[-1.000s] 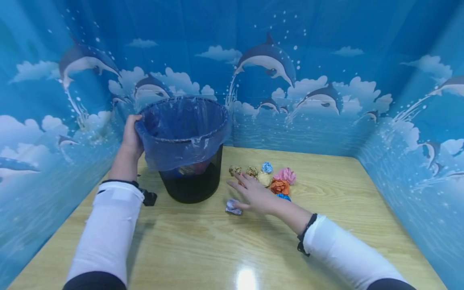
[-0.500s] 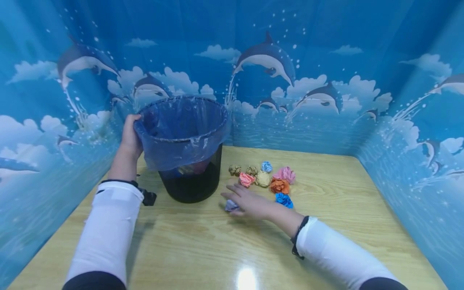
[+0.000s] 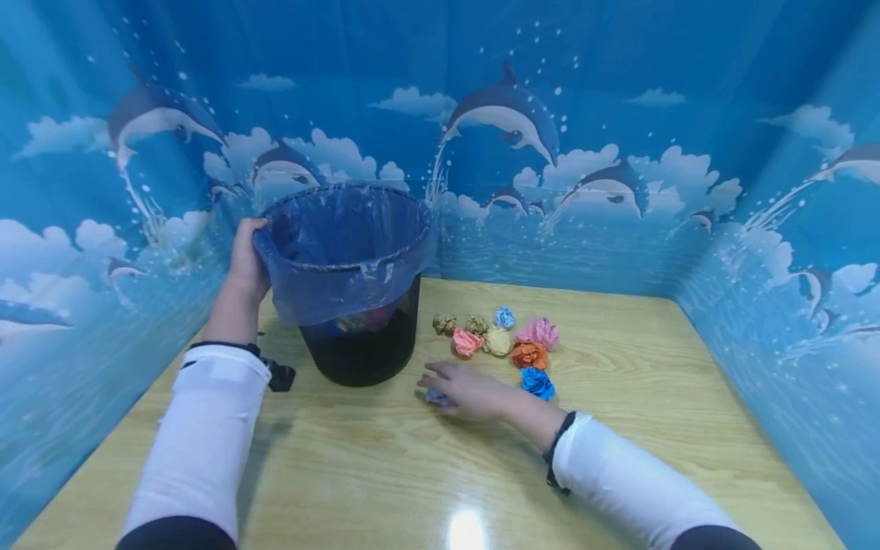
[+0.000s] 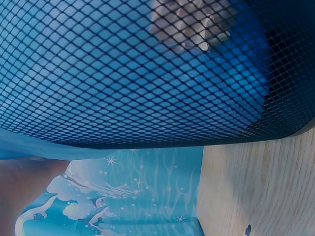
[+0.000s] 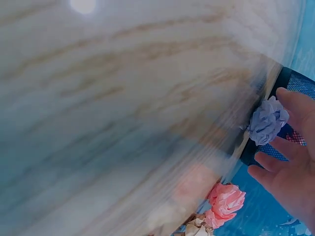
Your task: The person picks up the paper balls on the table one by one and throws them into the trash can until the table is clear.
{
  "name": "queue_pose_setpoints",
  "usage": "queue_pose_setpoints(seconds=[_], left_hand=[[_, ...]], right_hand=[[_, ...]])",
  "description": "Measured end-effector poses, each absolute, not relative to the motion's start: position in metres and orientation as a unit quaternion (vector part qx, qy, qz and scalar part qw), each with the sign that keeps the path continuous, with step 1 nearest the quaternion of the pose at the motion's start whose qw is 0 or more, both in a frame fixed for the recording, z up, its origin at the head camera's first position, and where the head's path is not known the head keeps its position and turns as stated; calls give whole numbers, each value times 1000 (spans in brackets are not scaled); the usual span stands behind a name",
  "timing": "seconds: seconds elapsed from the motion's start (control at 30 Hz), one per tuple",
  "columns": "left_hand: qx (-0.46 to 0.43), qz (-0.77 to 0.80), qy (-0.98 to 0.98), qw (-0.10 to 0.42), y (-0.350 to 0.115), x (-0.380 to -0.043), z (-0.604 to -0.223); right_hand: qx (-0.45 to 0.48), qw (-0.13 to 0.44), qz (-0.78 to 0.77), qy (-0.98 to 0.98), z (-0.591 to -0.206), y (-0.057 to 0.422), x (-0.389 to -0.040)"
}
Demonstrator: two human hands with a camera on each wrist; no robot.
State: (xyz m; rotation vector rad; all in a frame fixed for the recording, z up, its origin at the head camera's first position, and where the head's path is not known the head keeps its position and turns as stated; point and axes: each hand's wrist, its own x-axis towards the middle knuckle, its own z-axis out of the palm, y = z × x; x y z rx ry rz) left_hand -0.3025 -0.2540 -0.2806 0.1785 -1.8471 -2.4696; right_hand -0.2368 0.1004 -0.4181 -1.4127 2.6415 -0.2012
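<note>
A black mesh wastebasket (image 3: 367, 355) with a blue plastic liner (image 3: 337, 294) folded over its rim stands left of the middle of the table. My left hand (image 3: 249, 260) grips the rim at its left side, thumb at the top edge. Right of the basket, my right hand (image 3: 474, 391) is low over the table with a lavender crumpled paper ball (image 3: 438, 397) between thumb and forefinger. In the right wrist view the thumb and forefinger meet the paper ball (image 5: 268, 121) on its near side, while the other fingers are spread.
Several crumpled paper balls lie behind my right hand, among them a coral one (image 3: 467, 343), a cream one (image 3: 498, 341), an orange one (image 3: 529, 354) and a blue one (image 3: 538, 383). Through the mesh, a pale crumpled ball (image 4: 192, 22) shows. Dolphin-print curtains (image 3: 619, 252) surround the wooden table (image 3: 619, 367).
My right hand has moved left and toward me, off the coral ball and down to the lavender one. The left hand and the wastebasket have stayed in place.
</note>
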Motion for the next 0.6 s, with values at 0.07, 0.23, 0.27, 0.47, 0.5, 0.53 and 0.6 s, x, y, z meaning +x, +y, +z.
queue_pose_setpoints(seconds=[0.07, 0.23, 0.27, 0.47, 0.5, 0.53, 0.6], left_hand=[[56, -797, -600, 25, -254, -302, -281], [52, -796, -602, 26, -254, -301, -281], [52, -797, -601, 26, -254, -301, -281], [46, -801, -596, 23, -254, -302, -281], [45, -802, -596, 23, -254, -302, -281], [44, -801, -596, 23, -254, -302, -281], [42, -802, -596, 23, -254, -302, -281]], right_hand=[[-469, 68, -62, 878, -419, 99, -237], [-463, 68, -58, 882, -419, 97, -238], [-463, 68, -57, 882, -419, 97, -238], [-461, 71, -72, 882, -420, 98, -239], [-458, 75, -76, 882, -420, 98, -239], [-455, 78, -79, 884, -421, 98, -239], [-450, 84, -87, 885, -422, 98, -240]])
